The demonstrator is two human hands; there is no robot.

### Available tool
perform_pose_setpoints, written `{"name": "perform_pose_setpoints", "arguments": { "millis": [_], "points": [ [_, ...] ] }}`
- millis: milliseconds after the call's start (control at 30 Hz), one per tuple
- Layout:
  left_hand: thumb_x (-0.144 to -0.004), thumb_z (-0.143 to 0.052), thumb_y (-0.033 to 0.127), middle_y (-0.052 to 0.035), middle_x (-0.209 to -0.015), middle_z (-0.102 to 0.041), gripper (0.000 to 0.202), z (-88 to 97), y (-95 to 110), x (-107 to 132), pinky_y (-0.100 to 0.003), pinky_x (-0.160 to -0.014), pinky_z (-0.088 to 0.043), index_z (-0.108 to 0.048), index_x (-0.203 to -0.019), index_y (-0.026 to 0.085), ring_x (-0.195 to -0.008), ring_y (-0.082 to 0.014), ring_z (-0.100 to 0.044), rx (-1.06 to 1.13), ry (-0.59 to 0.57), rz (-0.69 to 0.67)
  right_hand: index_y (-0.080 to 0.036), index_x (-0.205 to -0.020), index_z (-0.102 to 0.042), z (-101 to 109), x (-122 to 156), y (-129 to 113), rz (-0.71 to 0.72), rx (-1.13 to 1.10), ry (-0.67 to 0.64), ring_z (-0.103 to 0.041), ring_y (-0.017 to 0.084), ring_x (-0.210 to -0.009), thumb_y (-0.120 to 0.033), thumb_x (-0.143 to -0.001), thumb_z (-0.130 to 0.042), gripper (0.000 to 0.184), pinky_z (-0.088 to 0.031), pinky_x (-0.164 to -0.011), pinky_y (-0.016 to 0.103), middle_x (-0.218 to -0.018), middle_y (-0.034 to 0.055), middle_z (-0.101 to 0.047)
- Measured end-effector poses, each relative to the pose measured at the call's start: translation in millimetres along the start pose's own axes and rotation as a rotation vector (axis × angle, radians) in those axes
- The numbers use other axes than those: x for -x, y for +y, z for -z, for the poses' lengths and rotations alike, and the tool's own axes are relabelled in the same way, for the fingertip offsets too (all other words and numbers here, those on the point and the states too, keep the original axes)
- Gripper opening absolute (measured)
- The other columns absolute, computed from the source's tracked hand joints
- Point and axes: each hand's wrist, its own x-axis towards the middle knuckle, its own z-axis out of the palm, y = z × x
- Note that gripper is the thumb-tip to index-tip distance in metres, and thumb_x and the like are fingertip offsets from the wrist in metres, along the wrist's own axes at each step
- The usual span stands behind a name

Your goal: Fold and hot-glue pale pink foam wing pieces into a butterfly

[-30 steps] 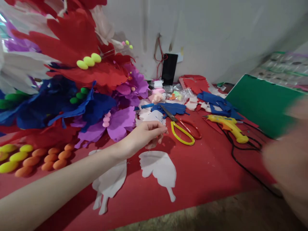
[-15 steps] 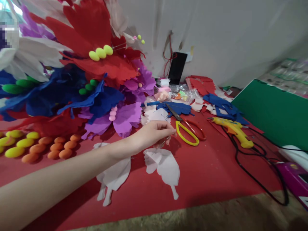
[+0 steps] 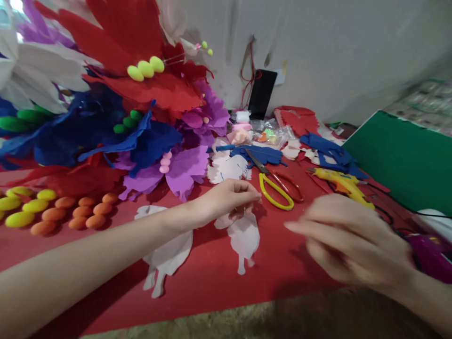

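My left hand (image 3: 231, 197) is pinched on the top edge of a white petal cutout (image 3: 244, 238) and lifts it off the red mat (image 3: 282, 263), so the cutout hangs with its stem down. A second white petal cutout (image 3: 165, 249) lies flat under my left forearm. My right hand (image 3: 353, 242) comes in from the right, blurred, fingers stretched toward the held cutout, nothing in it. Yellow and red handled scissors (image 3: 277, 188) lie just beyond my left hand.
A heap of red, blue, purple and white paper flowers (image 3: 116, 117) fills the left. Orange and yellow foam beads (image 3: 67, 212) lie in rows. A yellow glue gun (image 3: 344, 183) with a black cord, a green sheet (image 3: 402, 160), paper scraps and a black phone (image 3: 261, 94) are farther back.
My left hand has picked up the right white cutout, which lay flat before. My right hand left the view and has come back in toward the cutout.
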Motion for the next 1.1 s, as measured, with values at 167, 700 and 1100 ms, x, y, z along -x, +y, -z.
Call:
{"name": "perform_pose_setpoints", "arguments": {
  "millis": [167,700,1100],
  "points": [
    [-0.084,-0.046,0.016,0.0073,-0.048,-0.048,0.019,0.4,-4,-2,-0.016,-0.039,-0.026,-0.052,-0.067,0.014,-0.035,-0.0021,-0.036,0.048,-0.044,-0.002,-0.01,-0.095,-0.058,-47,-38,15,0.126,-0.016,0.148,-0.052,0.012,-0.074,-0.009,-0.08,-0.057,0.016,-0.044,-0.064,0.027,-0.082,0.005,-0.061],
    [-0.085,-0.038,0.017,0.0065,-0.049,-0.043,0.019,2.1,-11,-3,-0.017,-0.041,-0.027,-0.045,-0.067,0.016,-0.039,-0.0038,-0.035,0.06,-0.074,0.024,-0.009,-0.086,-0.062,-55,-38,24,0.187,-0.021,0.049,-0.05,0.013,-0.075,-0.009,-0.085,-0.049,0.013,-0.04,-0.064,0.026,-0.083,0.0068,-0.064],
    [-0.083,-0.045,0.018,0.0049,-0.063,-0.056,0.01,9.4,7,6,-0.019,-0.056,-0.04,-0.055,-0.087,0.017,-0.057,-0.0081,-0.052,-0.366,-0.064,-0.129,-0.01,-0.09,-0.056,-44,-20,25,0.083,-0.164,0.061,-0.055,0.013,-0.079,-0.008,-0.08,-0.057,0.01,-0.044,-0.068,0.028,-0.085,0.0069,-0.065]
  ]
}}
